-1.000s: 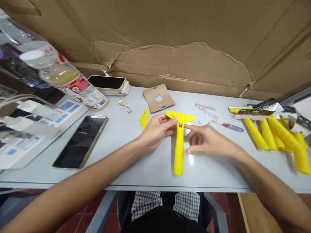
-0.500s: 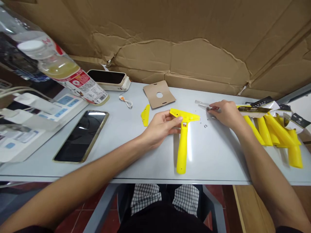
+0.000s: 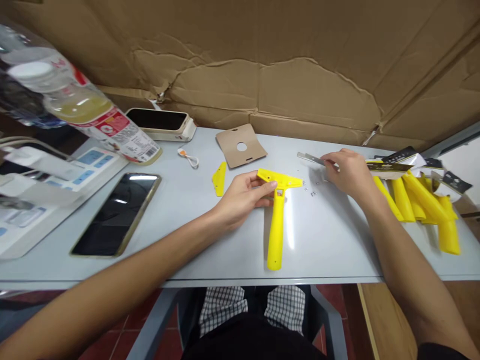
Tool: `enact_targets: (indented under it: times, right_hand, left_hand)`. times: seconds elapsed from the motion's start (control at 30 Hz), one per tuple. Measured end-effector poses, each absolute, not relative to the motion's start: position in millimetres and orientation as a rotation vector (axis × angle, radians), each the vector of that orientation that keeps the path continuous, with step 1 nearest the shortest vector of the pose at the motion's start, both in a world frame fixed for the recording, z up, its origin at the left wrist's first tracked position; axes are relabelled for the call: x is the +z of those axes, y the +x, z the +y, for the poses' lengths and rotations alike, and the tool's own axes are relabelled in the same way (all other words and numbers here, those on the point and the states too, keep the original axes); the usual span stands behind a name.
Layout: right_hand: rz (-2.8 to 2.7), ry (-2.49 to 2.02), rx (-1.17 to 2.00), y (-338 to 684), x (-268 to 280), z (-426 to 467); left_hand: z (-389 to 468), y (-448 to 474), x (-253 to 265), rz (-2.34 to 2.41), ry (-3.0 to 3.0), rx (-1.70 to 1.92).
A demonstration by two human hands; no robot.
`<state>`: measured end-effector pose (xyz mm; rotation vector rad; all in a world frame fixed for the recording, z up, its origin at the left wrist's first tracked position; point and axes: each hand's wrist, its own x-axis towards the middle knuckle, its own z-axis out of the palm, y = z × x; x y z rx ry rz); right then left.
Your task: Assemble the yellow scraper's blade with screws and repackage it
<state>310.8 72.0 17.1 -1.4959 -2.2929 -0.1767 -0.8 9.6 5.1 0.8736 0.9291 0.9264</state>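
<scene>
My left hand grips the yellow scraper handle at its T-shaped head, thumb on top and fingers beneath. The handle's shaft points toward me. My right hand pinches a thin metal blade by its right end, above the table and up to the right of the scraper head. Several small screws lie between the head and my right hand. Left of my left hand lies a separate yellow cover plate. A folded brown card with a round hole rests behind it.
At the right lie several more yellow scrapers with black labels. On the left are a phone, a power strip, a drink bottle, a white box and a short cable. Cardboard walls the back.
The blade in my right hand now shows as a single strip, lifted slightly from the table. My left hand keeps its hold on the scraper handle. The whole view has shifted a little.
</scene>
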Motion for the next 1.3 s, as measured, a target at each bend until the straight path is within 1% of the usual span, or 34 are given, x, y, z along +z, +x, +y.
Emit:
enact_targets:
  times: [0.07,0.17,0.27,0.47,0.7,0.93,1.03,1.3]
  right_hand:
    - [-2.202,-1.345,-0.143,300.7,21.5,63.5]
    - [-2.103,-1.136,0.007,278.8,25.8,47.8]
    - [-2.064,-1.026,0.138,258.9,25.6,34.6]
    - [-2.006,-1.036,0.382,244.9,18.5,25.6]
    - [-1.928,-1.086,0.489,243.4,22.4,22.4]
    - [-1.917,-1.166,0.805,243.1,23.4,21.7]
    - [-1.937,-1.190,0.832,243.3,24.6,21.7]
    - [-2.006,-1.183,0.770,243.3,27.3,21.6]
  left_hand:
    - [8.7,-0.8,4.4,0.929,0.880,0.932]
    - [7.9,-0.2,4.9,0.926,0.902,0.927]
    - [7.9,0.3,6.1,0.943,0.936,0.916]
    - [8.7,0.3,4.1,0.945,0.954,0.894]
    - [6.8,1.3,0.1,0.958,0.993,0.843]
    - [3.8,2.1,3.0,0.929,1.037,0.825]
    - [3.5,2.0,5.2,0.932,1.049,0.824]
    - [1.0,3.7,6.7,0.897,1.062,0.813]
